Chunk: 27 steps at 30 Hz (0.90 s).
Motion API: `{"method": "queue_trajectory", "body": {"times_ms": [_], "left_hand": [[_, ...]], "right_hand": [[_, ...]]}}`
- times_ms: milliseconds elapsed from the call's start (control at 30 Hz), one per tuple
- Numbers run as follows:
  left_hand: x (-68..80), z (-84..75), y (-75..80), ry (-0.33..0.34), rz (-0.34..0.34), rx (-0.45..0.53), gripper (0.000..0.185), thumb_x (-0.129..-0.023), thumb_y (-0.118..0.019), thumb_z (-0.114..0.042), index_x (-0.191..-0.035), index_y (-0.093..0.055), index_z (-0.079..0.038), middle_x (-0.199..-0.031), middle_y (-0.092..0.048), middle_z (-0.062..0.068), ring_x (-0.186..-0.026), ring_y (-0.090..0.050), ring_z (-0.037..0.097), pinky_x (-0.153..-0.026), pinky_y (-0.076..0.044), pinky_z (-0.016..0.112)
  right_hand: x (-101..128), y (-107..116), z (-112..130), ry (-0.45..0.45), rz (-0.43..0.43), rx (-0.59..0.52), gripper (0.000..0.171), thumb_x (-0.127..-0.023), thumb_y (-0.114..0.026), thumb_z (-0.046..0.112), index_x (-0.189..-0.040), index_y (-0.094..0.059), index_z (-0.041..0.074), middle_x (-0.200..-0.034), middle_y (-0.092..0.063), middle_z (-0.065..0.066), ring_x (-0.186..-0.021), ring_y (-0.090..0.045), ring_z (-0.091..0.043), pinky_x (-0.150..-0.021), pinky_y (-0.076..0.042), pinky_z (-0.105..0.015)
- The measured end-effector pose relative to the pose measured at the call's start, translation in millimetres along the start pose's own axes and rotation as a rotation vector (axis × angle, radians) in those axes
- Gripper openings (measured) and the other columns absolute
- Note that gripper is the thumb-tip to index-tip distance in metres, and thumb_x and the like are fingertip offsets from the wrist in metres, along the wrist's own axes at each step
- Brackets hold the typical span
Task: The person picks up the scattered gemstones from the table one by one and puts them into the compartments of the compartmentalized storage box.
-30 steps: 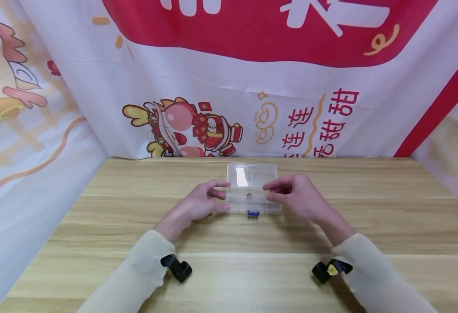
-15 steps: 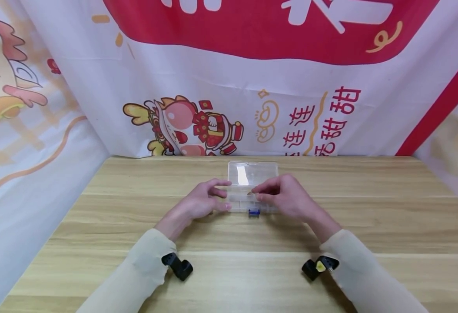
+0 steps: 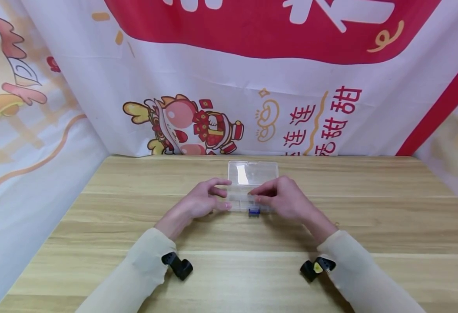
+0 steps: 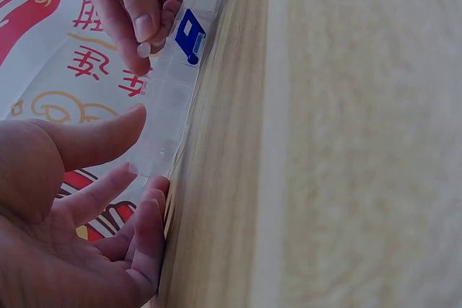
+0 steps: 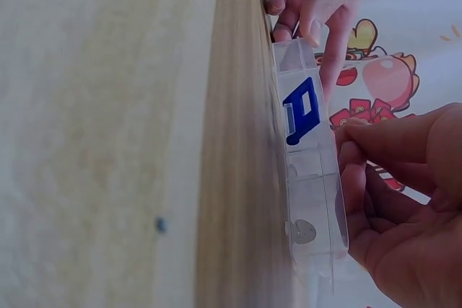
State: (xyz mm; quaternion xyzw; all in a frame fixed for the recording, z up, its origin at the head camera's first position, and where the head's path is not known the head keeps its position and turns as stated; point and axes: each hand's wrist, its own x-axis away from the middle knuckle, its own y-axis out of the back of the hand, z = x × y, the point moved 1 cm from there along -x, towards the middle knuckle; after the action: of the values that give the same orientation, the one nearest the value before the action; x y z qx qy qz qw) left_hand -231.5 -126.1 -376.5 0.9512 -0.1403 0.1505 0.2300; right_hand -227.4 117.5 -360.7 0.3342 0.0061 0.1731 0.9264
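Two hands are held at a clear box (image 3: 252, 191) lying open near the middle of a wooden table (image 3: 370, 208). The box's lid (image 3: 253, 172) is laid back flat toward the far side, and a blue clasp (image 3: 254, 211) is seen on the near wall. The left hand (image 3: 203, 202) is set against the box's left end, fingertips touching its wall, fingers only loosely bent; nothing is gripped by it. The right hand (image 3: 283, 198) is held over the box's right half, thumb and forefinger pinched together above the compartments. Whether anything is held in that pinch cannot be told. In the right wrist view a small grey disc (image 5: 303, 231) is seen in one compartment near the right end, just beside the right hand's fingers (image 5: 375, 142). Behind the table a banner (image 3: 252, 87) with red characters and a cartoon figure is hung. Cream sleeves (image 3: 135, 274) are worn on both arms.
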Motion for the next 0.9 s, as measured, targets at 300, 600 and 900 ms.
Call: {"method": "queue_trajectory", "body": {"times_ms": [300,600,900], "left_hand": [[0.0,0.7,0.9,-0.006,0.007,-0.004,0.061,-0.093,-0.081,-0.017,-0.148,-0.059,-0.035,-0.138,-0.064,0.004,-0.119,-0.058,0.027,-0.085,-0.05,0.032],[0.5,0.2,2.8,-0.004,0.016,0.003,0.062,-0.094,-0.08,-0.017,-0.149,-0.058,-0.034,-0.14,-0.064,0.005,-0.12,-0.058,0.027,-0.086,-0.05,0.032],[0.1,-0.4,1.4,0.004,0.011,0.003,0.062,-0.094,-0.081,-0.017,-0.149,-0.058,-0.036,-0.139,-0.064,0.003,-0.121,-0.058,0.027,-0.086,-0.05,0.032]], "right_hand": [[0.2,-3.9,4.0,-0.002,-0.002,0.032,0.019,-0.101,-0.073,0.012,-0.117,-0.083,0.015,-0.115,-0.081,-0.005,-0.092,-0.063,-0.018,-0.076,-0.053,-0.031],[-0.3,-5.0,3.9,-0.012,-0.005,0.06,0.021,-0.101,-0.072,0.013,-0.119,-0.082,0.015,-0.12,-0.08,-0.004,-0.09,-0.061,-0.018,-0.072,-0.05,-0.03],[0.0,-5.6,5.5,-0.024,0.001,0.084,0.022,-0.101,-0.071,0.013,-0.12,-0.082,0.017,-0.123,-0.08,-0.005,-0.092,-0.061,-0.018,-0.074,-0.048,-0.031]]}}
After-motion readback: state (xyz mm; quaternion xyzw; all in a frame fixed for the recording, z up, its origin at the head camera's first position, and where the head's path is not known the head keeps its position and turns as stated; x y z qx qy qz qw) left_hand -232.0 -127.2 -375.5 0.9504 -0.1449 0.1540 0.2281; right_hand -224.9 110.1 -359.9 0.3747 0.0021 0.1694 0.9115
